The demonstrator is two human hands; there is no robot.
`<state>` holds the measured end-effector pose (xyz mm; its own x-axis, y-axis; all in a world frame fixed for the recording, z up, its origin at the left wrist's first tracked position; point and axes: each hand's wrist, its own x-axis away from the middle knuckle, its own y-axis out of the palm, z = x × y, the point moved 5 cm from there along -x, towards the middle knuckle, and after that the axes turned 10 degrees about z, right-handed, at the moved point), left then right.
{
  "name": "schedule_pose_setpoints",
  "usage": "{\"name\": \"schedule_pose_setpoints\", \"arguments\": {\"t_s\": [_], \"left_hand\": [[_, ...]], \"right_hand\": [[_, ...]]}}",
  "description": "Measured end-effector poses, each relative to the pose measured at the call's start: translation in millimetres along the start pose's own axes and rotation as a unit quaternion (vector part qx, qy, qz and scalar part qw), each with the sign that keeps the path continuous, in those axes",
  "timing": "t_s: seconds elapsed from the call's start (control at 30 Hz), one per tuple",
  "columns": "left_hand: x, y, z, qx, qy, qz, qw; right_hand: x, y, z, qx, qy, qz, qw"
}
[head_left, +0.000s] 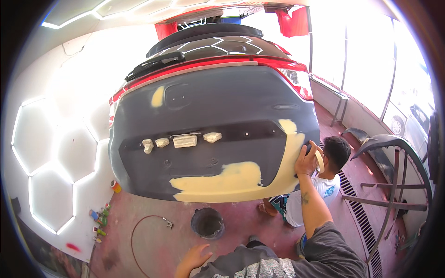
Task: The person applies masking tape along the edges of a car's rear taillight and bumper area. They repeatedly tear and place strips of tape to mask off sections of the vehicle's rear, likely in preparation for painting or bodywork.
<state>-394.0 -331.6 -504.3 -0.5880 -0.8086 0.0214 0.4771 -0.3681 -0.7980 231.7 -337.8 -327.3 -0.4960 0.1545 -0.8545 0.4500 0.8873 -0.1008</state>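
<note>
In front of me stands the raised grey tailgate (222, 97) of a car, with pale yellow filler (227, 178) along its lower edge and right corner. My right hand (306, 161) is at that right corner, fingers curled round a dark object I cannot make out. Beside the hand shows a cream ring like a roll of masking tape (320, 161); whether I hold it is unclear. My left hand (197, 255) hangs low, holding nothing, fingers apart, near a black bucket (207, 223). Masking tape covers several small fittings (185, 141) in the tailgate's recess.
Another person (324, 185) crouches close by my right arm. Farther right, a bumper (394, 141) rests on a metal stand (394, 194). A hose (134, 234) curls over the red floor, and cans (97, 217) line the left wall. A floor grate (359, 213) runs at right.
</note>
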Motion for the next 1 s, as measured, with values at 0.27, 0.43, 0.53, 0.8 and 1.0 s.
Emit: {"name": "schedule_pose_setpoints", "arguments": {"t_s": [0.27,0.43,0.53,0.8,1.0], "left_hand": [[-1.9,-9.6,19.6,0.025,-0.030,0.028,0.999],[7.0,-10.0,30.4,0.026,-0.039,0.011,0.999],[9.8,-8.8,31.2,0.031,-0.038,0.012,0.999],[5.1,-13.4,42.0,0.044,-0.068,0.008,0.997],[3.0,-8.2,43.2,0.041,-0.037,0.009,0.998]], "right_hand": [[7.1,6.6,4.8,0.003,0.009,-0.004,1.000],[2.3,1.3,-1.7,0.002,0.011,-0.011,1.000],[0.5,-1.3,-2.8,0.003,0.018,-0.021,1.000],[-0.5,0.3,2.4,0.004,0.019,-0.022,1.000],[4.1,3.2,1.9,-0.005,0.034,-0.031,0.999]]}}
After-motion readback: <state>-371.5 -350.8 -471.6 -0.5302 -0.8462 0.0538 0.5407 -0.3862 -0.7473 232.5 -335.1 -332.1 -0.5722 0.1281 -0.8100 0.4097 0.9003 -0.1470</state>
